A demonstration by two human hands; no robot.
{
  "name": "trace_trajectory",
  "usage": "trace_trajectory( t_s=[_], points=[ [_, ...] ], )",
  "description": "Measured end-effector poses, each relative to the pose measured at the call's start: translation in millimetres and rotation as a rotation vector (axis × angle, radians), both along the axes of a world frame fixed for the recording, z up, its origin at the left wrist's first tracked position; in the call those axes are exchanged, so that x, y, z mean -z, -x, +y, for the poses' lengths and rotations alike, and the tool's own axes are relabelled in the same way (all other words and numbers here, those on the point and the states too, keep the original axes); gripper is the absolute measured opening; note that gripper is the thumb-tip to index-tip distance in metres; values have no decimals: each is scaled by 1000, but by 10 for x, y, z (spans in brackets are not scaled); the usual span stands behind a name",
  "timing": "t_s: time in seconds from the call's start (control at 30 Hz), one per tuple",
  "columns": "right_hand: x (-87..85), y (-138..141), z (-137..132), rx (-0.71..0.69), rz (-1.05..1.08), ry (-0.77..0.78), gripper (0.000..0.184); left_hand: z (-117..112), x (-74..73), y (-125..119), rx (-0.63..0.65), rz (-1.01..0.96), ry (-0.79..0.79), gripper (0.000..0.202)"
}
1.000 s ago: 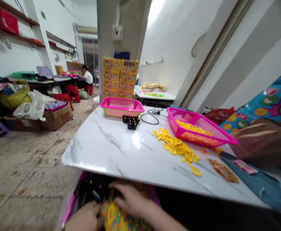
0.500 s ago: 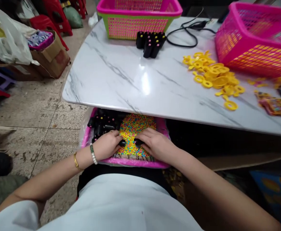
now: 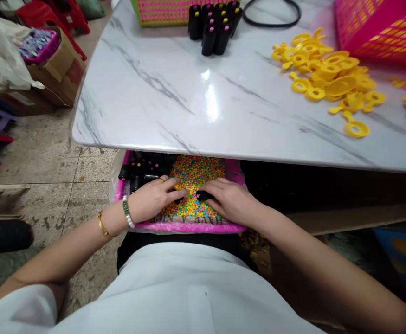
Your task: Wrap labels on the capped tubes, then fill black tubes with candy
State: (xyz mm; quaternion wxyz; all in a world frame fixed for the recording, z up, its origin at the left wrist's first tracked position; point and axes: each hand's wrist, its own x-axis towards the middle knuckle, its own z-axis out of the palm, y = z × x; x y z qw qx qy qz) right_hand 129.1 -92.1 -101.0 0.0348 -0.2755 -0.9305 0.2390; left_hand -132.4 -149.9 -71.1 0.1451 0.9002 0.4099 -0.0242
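Observation:
A pink tray (image 3: 189, 227) lined with clear plastic holds many small colourful beads (image 3: 199, 169). Black tubes (image 3: 136, 178) with coloured dots on their ends lie at its left side. My left hand (image 3: 157, 197) is over the beads, its fingers closed on a black tube (image 3: 179, 201) that is mostly hidden beneath them. Another black tube (image 3: 203, 195) pokes out from the fingers of my right hand (image 3: 225, 199), its end down among the beads. What each tube contains cannot be made out.
Above the tray juts the edge of a white marbled table (image 3: 136, 116). On it stand several upright black tubes (image 3: 215, 30), a heap of yellow plastic pieces (image 3: 331, 74), a green-and-pink basket (image 3: 164, 11) and a pink basket (image 3: 383, 35). Cardboard boxes (image 3: 54, 69) and red stools are at the left.
The view has tilted down and shifted slightly right. My left fingers have moved further over their tube, which shows less now. The right hand keeps its tube in the beads.

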Motion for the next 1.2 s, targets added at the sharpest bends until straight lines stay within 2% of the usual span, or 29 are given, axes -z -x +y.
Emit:
trace_trajectory(
  t_s=[0.1, 0.23, 0.33, 0.43, 0.6, 0.67, 0.73, 0.83, 0.97, 1.07, 1.2],
  points=[
    [-5, 34, 3, -14, 8, -25, 24, 28, 46, -37, 32, 37, -18, 31],
    [-19, 120, -3, -2, -47, -65, 23, 8, 117, -121, -71, 87, -54, 22],
    [-3, 220, -31, -45, -84, -40, 24, 8, 154, -207, -100, 90, -13, 18],
    [11, 244, -58, -11, 11, 55, 26, 22, 153, -255, -142, 40, 50, 17],
    [-45, 39, -69, 189, 300, 341, 26, -5, 116, -168, -286, -304, 262, 23],
    [-71, -48, -70, 254, 375, 463, 27, -32, 105, -116, -336, -387, 315, 24],
    [-88, -100, -63, 289, 412, 502, 31, -55, 91, -75, -364, -427, 351, 24],
    [-104, -121, -29, 245, 388, 391, 34, -73, 59, -23, -359, -521, 396, 30],
    [-84, -96, 16, 104, 368, 226, 30, -83, 42, 54, -259, -604, 410, 32],
    [-38, -43, 8, -1, 311, 99, 29, -102, 82, 69, -229, -494, 308, 26],
    [-10, 106, -69, -126, 27, -111, 26, -120, 147, -35, -174, -232, 186, 27]
  ],
)
